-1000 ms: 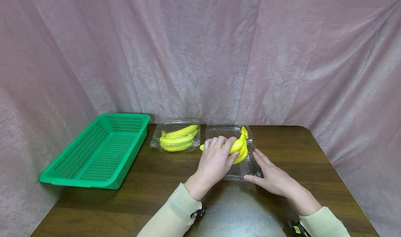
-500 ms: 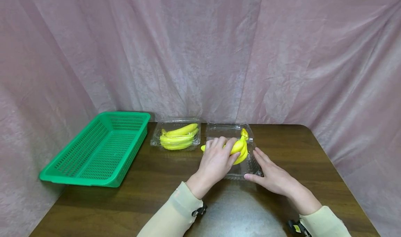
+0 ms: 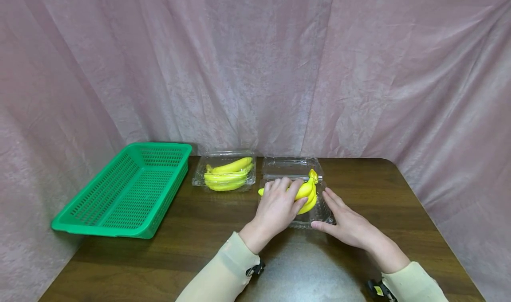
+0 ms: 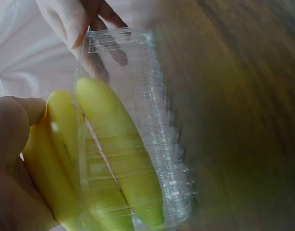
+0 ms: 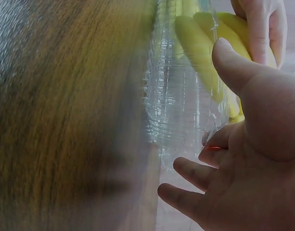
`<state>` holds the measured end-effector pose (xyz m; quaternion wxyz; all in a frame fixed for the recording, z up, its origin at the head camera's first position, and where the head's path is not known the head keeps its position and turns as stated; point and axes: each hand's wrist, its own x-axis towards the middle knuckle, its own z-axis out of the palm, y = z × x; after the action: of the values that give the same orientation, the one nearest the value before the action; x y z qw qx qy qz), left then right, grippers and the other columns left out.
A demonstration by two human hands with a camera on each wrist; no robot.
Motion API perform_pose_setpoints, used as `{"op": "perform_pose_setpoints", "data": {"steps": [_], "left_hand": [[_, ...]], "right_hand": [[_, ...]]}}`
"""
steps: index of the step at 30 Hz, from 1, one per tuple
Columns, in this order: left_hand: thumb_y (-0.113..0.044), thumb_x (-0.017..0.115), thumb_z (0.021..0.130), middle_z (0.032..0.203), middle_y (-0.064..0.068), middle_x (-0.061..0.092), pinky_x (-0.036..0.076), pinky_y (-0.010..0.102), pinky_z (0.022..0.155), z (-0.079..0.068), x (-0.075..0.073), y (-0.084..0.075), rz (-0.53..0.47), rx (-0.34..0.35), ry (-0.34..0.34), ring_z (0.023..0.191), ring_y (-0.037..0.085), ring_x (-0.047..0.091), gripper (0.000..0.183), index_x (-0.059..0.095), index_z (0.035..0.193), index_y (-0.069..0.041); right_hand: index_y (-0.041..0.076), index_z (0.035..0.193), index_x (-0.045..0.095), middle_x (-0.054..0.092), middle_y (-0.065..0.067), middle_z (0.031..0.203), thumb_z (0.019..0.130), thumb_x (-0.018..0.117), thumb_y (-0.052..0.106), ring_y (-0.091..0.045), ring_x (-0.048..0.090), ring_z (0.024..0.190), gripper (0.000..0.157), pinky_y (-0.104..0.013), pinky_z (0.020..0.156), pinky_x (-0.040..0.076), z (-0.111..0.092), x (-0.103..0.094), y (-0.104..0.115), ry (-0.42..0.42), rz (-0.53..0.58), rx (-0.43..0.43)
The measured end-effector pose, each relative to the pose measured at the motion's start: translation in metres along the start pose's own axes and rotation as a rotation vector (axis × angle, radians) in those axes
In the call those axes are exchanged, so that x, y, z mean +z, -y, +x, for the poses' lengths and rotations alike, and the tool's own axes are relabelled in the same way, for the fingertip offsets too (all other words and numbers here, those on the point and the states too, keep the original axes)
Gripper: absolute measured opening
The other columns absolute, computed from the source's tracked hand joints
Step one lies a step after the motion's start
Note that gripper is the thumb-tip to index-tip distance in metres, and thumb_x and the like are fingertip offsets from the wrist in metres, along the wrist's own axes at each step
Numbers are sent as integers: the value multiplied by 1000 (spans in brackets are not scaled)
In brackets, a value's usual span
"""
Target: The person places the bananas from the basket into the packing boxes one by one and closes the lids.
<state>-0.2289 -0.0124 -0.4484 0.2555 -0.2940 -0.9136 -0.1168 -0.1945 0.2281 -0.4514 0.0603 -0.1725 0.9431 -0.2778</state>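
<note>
My left hand (image 3: 277,206) grips a bunch of yellow bananas (image 3: 306,198) from above, over the base of an open clear plastic clamshell box (image 3: 293,166). The stem end points to the back right. Seen from the left wrist, the lower bananas (image 4: 121,149) lie behind the clear wall, inside the box. My right hand (image 3: 349,224) lies against the box's right side with its fingers spread, thumb at the front corner. In the right wrist view its thumb (image 5: 234,62) reaches the rim of the ribbed wall (image 5: 178,91). The palm hides part of the bunch.
Left of the open box stands a second clear box (image 3: 195,178) with bananas (image 3: 227,178) inside. A green perforated plastic basket (image 3: 149,224) sits on the left of the brown wooden table (image 3: 191,240). Pink curtains (image 3: 255,71) hang behind the table.
The left hand and the bananas have come down slightly and toward the front of the open box. The right hand has stayed at the box's side.
</note>
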Motion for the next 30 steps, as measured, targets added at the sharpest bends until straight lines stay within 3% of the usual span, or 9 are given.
{"op": "perform_pose_setpoints", "data": {"steps": [10, 23, 30], "left_hand": [[-45, 76, 106, 112, -2, 67, 51, 43, 94, -4, 6, -2, 28, 6, 66, 98, 20, 63, 47, 66, 144, -19], [-48, 75, 106, 117, 0, 68, 51, 45, 99, -5, 9, -4, 66, 47, 85, 103, 22, 64, 48, 67, 144, -19], [-46, 75, 106, 117, -1, 69, 49, 48, 108, -6, 10, -5, 100, 73, 97, 109, 22, 66, 51, 66, 150, -21]], "right_hand": [[-8, 171, 24, 17, -26, 181, 101, 69, 68, -52, 37, 157, 113, -71, 118, 40, 0, 0, 0, -5, 0, -6], [-6, 172, 24, 17, -25, 181, 102, 70, 67, -52, 39, 155, 112, -71, 117, 41, 0, 0, 1, -8, 5, -7], [-6, 172, 23, 17, -26, 181, 102, 70, 65, -53, 39, 155, 110, -72, 117, 40, 0, 1, 0, -13, 1, -7]]}}
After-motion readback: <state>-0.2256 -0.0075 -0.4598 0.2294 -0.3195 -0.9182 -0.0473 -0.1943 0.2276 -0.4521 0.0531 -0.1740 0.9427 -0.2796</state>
